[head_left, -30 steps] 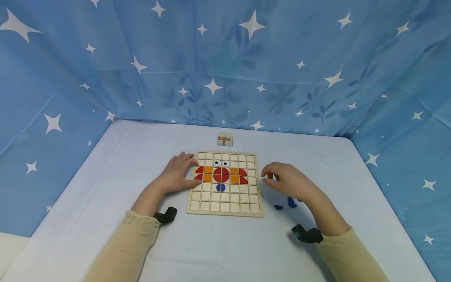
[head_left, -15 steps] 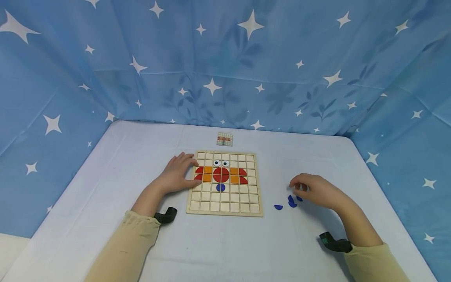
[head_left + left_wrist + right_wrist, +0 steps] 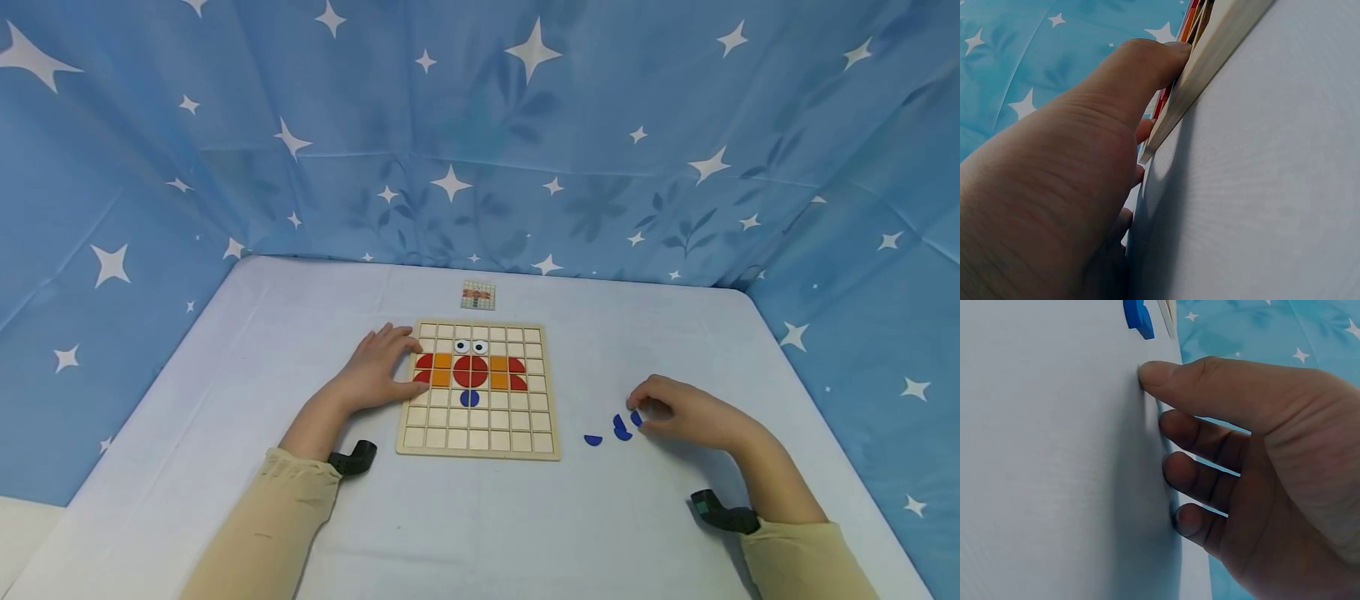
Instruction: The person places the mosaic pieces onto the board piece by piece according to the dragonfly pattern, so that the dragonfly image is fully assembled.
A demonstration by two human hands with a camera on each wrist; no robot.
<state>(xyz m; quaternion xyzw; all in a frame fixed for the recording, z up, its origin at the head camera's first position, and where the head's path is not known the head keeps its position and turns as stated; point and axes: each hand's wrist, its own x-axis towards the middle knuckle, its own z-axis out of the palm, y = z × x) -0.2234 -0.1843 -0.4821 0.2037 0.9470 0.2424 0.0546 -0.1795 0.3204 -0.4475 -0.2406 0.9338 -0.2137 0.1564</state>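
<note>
A pale wooden grid board (image 3: 480, 425) lies on the table with red, orange and blue pieces and two eye pieces in its cells. My left hand (image 3: 378, 371) rests at its left side, thumb and index finger spread along the edge. In the left wrist view the thumb (image 3: 1147, 62) lies against the board's rim (image 3: 1194, 78). To the right, my right hand (image 3: 686, 412) has thumb and index fingertip at either end of a blue half-circle piece (image 3: 636, 418), pinching it at the table surface. The right wrist view hides the index finger behind the thumb (image 3: 1210, 387).
Just left of the right hand lie more blue half-circle pieces (image 3: 621, 432), with a separate blue half-circle (image 3: 593, 440) nearer the board. Behind the board is a small picture card (image 3: 478, 295). A blue starry curtain (image 3: 480, 167) surrounds the white table (image 3: 480, 525).
My right hand has moved from beside the board out to the right and down to the blue pieces, where the half-circle piece has turned slightly. My left hand stays put.
</note>
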